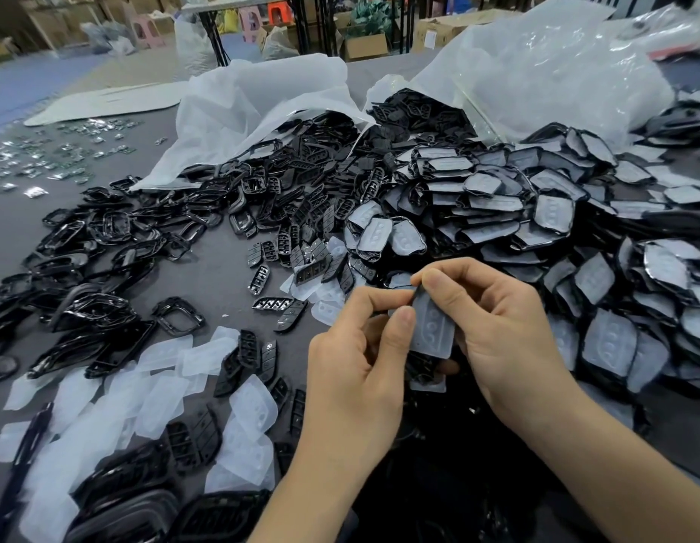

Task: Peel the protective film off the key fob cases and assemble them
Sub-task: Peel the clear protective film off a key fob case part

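Fingers (450, 278) of right hand (497, 331) curled, pinching the top corner of a key fob case (432, 331) whose face is covered by cloudy film. Fingers of left hand (352, 354) also curled, thumb and forefinger pinching the same case at its left edge. Film or plastic under the pinch: cannot tell. Case held upright between both hands, above the near tabletop (219, 276). Just right: heap of film-covered cases (536, 213). Lower left: loose clear films (164, 386) among black button pads (258, 276). Further left: black frames (105, 233). Behind: white bags (262, 99) spilling parts.
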`<state>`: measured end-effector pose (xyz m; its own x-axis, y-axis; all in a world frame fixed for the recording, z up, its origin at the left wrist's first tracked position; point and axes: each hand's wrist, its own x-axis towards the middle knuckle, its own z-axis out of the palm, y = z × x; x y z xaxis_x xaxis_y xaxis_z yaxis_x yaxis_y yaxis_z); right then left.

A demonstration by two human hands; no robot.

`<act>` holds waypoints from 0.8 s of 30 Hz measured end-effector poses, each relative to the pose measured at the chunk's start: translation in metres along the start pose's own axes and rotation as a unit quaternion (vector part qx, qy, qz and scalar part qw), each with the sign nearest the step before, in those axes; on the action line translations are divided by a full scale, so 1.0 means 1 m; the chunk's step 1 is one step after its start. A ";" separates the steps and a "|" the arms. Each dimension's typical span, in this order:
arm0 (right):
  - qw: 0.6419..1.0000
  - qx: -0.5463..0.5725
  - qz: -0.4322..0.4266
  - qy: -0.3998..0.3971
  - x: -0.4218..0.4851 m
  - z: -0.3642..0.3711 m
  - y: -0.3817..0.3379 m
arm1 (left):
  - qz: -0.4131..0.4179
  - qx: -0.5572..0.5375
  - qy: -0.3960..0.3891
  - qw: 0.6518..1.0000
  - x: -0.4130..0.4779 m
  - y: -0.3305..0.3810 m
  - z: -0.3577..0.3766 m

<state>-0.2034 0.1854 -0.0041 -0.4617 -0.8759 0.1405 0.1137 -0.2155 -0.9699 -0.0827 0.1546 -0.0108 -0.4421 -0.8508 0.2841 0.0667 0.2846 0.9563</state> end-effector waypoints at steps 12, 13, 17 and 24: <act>0.994 -0.101 -0.003 -0.048 0.002 -0.006 -0.008 | -0.020 -0.056 0.020 0.998 0.000 -0.003 0.001; 0.992 -0.104 0.008 -0.072 0.003 -0.008 -0.010 | -0.012 -0.047 0.026 0.998 0.000 -0.003 0.000; 0.989 -0.098 0.022 -0.104 0.004 -0.013 -0.012 | 0.002 -0.026 0.032 0.999 0.001 -0.005 -0.001; 0.996 -0.025 0.066 -0.063 0.004 -0.012 -0.008 | 0.004 -0.018 -0.004 1.000 0.000 -0.007 0.001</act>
<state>-0.2165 0.1887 0.0023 -0.3315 -0.9429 0.0321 0.1207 -0.0761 -0.9898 -0.0839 0.1528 -0.0178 -0.4484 -0.8453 0.2906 0.1028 0.2741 0.9562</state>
